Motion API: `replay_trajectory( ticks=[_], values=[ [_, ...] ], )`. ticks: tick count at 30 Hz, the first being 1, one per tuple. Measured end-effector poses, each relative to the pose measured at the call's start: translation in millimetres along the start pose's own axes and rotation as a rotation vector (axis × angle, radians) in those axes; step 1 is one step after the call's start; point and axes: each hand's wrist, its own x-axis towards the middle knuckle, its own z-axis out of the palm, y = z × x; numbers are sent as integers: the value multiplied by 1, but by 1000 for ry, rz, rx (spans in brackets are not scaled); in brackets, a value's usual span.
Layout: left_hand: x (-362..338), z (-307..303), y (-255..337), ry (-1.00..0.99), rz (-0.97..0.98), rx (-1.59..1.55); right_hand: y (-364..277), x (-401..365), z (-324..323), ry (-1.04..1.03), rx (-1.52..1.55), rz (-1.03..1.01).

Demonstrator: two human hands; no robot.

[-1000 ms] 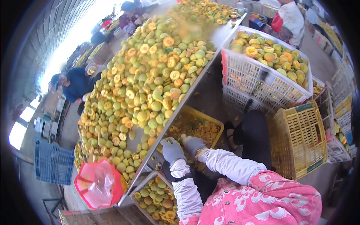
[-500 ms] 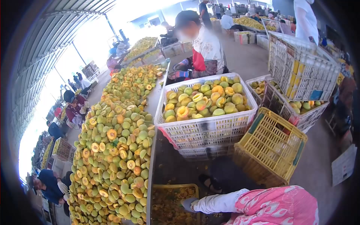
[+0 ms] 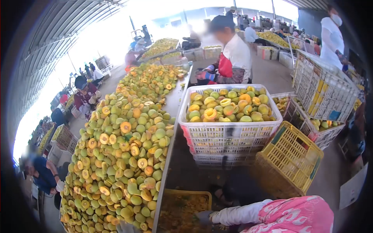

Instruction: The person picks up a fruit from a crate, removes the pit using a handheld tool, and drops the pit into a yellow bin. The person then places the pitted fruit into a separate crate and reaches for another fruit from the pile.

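My right hand (image 3: 204,217), in a grey glove below a white cuff and pink patterned sleeve (image 3: 295,211), reaches over a low yellow crate (image 3: 188,192) holding brownish fruit scraps. Blur and the dark crate hide its fingers. At the bottom edge of the fruit pile, a pale grey patch looks like my gloved left hand (image 3: 128,227); its fingers do not show. Halved apricots (image 3: 132,159), green to orange, some with cut faces up, are heaped on a metal-edged table (image 3: 168,171) at my left.
A white crate (image 3: 233,136) full of apricots stands ahead on another crate. Beside it a yellow crate (image 3: 291,155) is tilted; more white crates (image 3: 326,85) are stacked at right. A co-worker (image 3: 233,58) sits beyond the table's far edge, and others work at left.
My view has shifted, so the table and crates sit further right. My right hand has moved from the low crate's rim to over its contents. The grey patch has appeared at the bottom.
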Motion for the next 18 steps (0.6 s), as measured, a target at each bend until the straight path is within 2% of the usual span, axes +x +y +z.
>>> replay_trajectory(
  ticks=[1,2,3,5,6,9,10,11,14,17,18],
  values=[
    [39,-80,34,-142,-720,-393,-14,-11,-19,-80,134,67],
    [57,-66,22,-215,-685,-385,-33,-27,-45,-160,265,143],
    [71,-60,15,-335,-689,-477,-29,-23,-40,-170,254,137],
    [73,-37,5,-362,-763,-557,-18,-16,-35,-55,26,-11],
    [74,-27,5,-395,-818,-633,-20,-19,-39,-61,16,-14],
    [66,-31,16,-346,-836,-584,-27,-25,-38,-72,62,-25],
    [63,-36,18,-358,-812,-573,-28,-24,-33,-36,-30,-70],
    [57,-34,22,-276,-790,-564,-28,-23,-28,-1,-123,-114],
    [41,-35,29,-188,-820,-654,-36,-29,-27,48,38,-232],
    [20,-46,41,-230,-839,-671,-50,-48,-40,73,21,-242],
    [8,-39,41,-96,-893,-710,-48,-51,-40,101,65,-306]
  ],
)
